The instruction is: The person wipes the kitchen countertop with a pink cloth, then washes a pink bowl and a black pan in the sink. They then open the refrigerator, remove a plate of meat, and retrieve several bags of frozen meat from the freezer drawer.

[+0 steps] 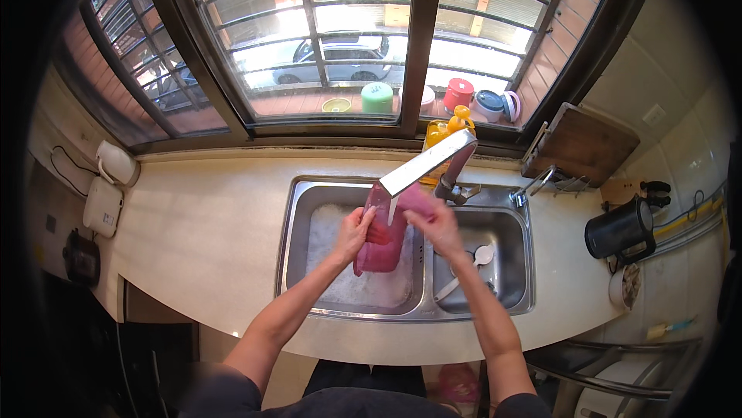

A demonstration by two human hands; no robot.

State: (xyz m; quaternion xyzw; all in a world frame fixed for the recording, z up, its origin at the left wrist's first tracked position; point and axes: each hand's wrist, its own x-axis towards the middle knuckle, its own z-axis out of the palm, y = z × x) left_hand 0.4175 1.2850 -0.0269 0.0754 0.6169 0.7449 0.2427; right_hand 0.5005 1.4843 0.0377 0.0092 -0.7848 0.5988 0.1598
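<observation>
My left hand grips the side of a translucent pink plastic container above the left basin of a steel double sink. Soapy foam covers the water in that basin. The chrome tap's flat spout reaches over the container, and a stream of water falls from it. To the right of the stream, my right hand, blurred, holds a soft pink piece, which looks like a cloth or sponge. Part of the container is hidden behind my left fingers and the spout.
White utensils lie in the right basin. Behind the tap stands an orange-yellow pump bottle. A black electric kettle, a bowl and a wooden cutting board stand at the right. A white appliance sits far left.
</observation>
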